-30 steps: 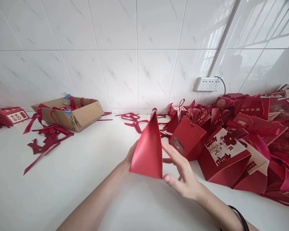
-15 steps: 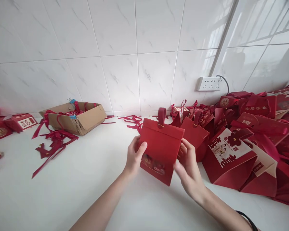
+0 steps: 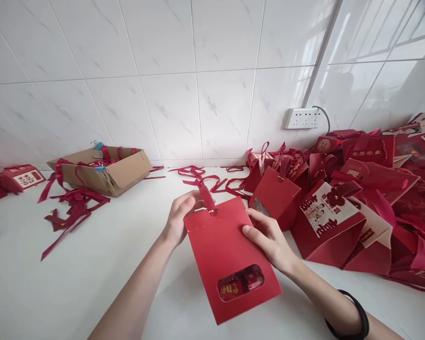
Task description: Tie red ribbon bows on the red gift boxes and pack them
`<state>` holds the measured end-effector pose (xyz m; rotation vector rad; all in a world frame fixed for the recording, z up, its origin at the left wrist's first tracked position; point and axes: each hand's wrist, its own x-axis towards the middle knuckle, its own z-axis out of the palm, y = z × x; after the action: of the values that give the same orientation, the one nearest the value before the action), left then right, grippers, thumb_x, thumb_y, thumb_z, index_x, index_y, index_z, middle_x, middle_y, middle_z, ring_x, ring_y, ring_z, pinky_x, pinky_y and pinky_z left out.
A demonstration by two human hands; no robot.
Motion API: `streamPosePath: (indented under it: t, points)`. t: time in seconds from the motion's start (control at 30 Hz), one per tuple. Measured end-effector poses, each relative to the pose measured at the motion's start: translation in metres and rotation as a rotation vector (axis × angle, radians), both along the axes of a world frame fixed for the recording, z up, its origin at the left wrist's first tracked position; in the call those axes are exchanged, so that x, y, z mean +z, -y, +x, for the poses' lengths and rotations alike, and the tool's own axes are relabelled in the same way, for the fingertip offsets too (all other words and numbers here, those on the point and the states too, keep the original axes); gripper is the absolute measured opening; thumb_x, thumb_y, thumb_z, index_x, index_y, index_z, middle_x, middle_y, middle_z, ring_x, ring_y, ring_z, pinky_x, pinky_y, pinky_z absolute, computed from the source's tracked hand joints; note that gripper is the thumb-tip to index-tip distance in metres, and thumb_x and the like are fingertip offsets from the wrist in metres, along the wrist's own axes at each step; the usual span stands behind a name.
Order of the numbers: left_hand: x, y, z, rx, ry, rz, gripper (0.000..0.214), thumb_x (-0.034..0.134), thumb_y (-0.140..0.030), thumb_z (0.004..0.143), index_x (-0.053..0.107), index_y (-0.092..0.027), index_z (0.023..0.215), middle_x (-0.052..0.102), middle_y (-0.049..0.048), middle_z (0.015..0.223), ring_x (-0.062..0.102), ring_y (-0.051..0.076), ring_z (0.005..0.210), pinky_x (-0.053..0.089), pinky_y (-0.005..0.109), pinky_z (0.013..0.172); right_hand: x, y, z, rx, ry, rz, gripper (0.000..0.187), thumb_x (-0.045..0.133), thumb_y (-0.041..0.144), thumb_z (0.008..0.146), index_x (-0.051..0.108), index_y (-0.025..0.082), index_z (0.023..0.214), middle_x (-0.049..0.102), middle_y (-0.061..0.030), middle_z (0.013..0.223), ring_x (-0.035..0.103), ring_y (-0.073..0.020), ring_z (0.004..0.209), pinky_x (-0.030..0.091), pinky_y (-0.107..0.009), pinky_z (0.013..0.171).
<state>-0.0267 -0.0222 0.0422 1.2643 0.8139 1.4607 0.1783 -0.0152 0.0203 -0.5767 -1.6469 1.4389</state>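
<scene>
A red gift box (image 3: 233,250) with a cut-out window (image 3: 240,282) near its lower edge tilts over the white counter. Through the window show dark red packets with gold print. From its top edge rises a red ribbon handle (image 3: 207,197). My right hand (image 3: 269,238) grips the right edge, thumb on the front face and fingers behind. At the top left corner, my left hand (image 3: 180,217) curls its fingers behind the box near the handle; those fingertips are partly hidden.
Many red gift boxes (image 3: 327,212) crowd the counter's right side. A cardboard box (image 3: 127,172) with ribbons and blue binder clips stands at the left, loose ribbons (image 3: 74,208) before it. More ribbons (image 3: 191,172) lie along the tiled wall, under a power strip (image 3: 302,118).
The gift box has turned and tipped, coming nearer and lower, so its window shows clearly. My left hand has shifted from its left side up to the top corner by the handle.
</scene>
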Motion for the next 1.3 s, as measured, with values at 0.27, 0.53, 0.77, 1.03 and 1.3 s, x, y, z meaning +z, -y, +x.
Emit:
streamPosePath:
  t: [0.27,0.53,0.77,1.03,1.3]
  points:
    - [0.022,0.016,-0.003,0.201,-0.222,-0.028,0.026,0.07,-0.042,0.072,0.064,-0.017,0.074,0.062,0.0004,0.068,0.057,0.012,0.059,0.045,0.023,0.055,-0.001,-0.001,0.0,-0.034,0.065,0.108,0.024,0.057,0.04,0.086,0.065,0.023,0.101,0.067,-0.0049,0.096,0.064,-0.0193,0.08,0.053,-0.027,0.063]
    - [0.027,0.02,0.001,0.202,-0.222,-0.126,0.029,0.073,-0.038,0.068,0.055,-0.018,0.057,0.053,-0.0037,0.048,0.05,0.008,0.038,0.036,0.018,0.037,-0.001,0.003,0.004,0.026,0.069,0.164,0.024,0.058,0.044,0.082,0.063,0.021,0.087,0.063,-0.0044,0.083,0.06,-0.0179,0.071,0.049,-0.026,0.059]
    - [0.018,0.02,0.002,-0.094,-0.027,-0.126,0.03,0.067,-0.048,0.066,0.059,-0.019,0.068,0.052,-0.0026,0.045,0.045,0.01,0.032,0.033,0.022,0.033,0.0,0.008,0.01,0.154,0.01,-0.092,0.026,0.063,0.043,0.077,0.069,0.022,0.091,0.063,-0.0033,0.079,0.059,-0.017,0.065,0.047,-0.026,0.055]
    - [0.008,0.014,0.011,-0.293,0.046,-0.097,0.058,0.056,-0.069,0.065,0.068,-0.017,0.088,0.069,0.0103,0.087,0.064,0.025,0.073,0.05,0.034,0.061,0.002,0.01,0.006,-0.073,-0.009,0.001,0.029,0.06,0.05,0.077,0.065,0.022,0.086,0.061,-0.003,0.074,0.056,-0.0167,0.058,0.045,-0.027,0.049]
    - [0.001,0.016,0.023,0.292,-0.303,0.131,0.021,0.066,-0.04,0.076,0.064,-0.019,0.082,0.066,0.002,0.08,0.062,0.017,0.076,0.046,0.027,0.069,-0.016,0.004,-0.003,-0.34,0.242,0.645,0.018,0.055,0.027,0.085,0.049,0.024,0.102,0.06,-0.0041,0.084,0.059,-0.0175,0.071,0.05,-0.03,0.061]
